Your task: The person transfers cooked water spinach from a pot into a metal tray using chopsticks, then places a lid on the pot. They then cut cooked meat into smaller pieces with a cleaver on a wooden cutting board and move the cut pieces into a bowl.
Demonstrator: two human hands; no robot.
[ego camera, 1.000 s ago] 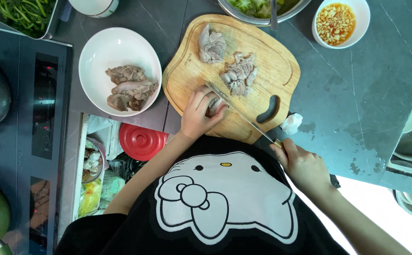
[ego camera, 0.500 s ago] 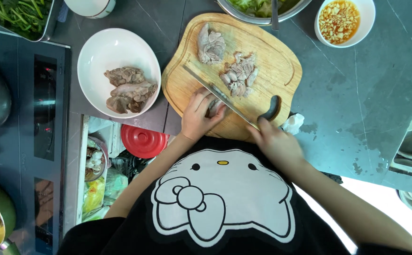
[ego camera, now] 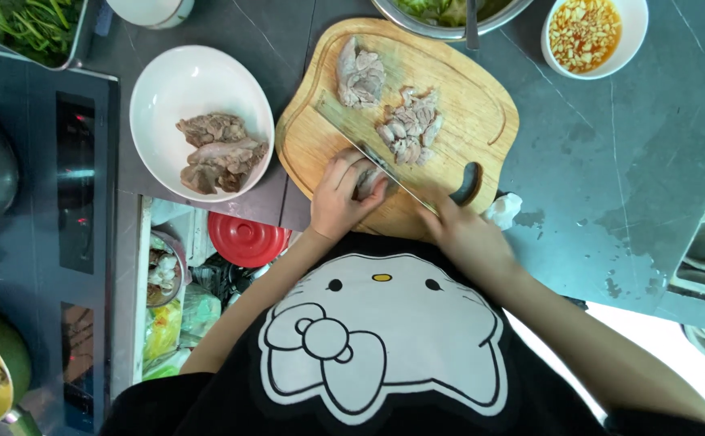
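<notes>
A wooden cutting board [ego camera: 474, 97] lies on the dark counter. My left hand [ego camera: 340, 198] presses a piece of cooked meat [ego camera: 367, 179] against the board's near edge. My right hand [ego camera: 461, 234] grips the handle of a knife [ego camera: 365, 141]; its blade runs diagonally across the board, right beside the held meat. Sliced meat [ego camera: 409, 129] is piled in the board's middle, and a larger uncut piece [ego camera: 359, 77] sits at the far side.
A white bowl [ego camera: 167, 89] with more meat pieces stands left of the board. A small bowl of orange sauce [ego camera: 591, 32] and a metal bowl of greens [ego camera: 441, 12] sit at the far edge. An open drawer with a red lid [ego camera: 243, 238] is below left. Cooktop [ego camera: 37, 202] at left.
My right hand has moved in toward the board and the knife blade has slid further across it, coming down against the meat under my left hand. The left hand stays put.
</notes>
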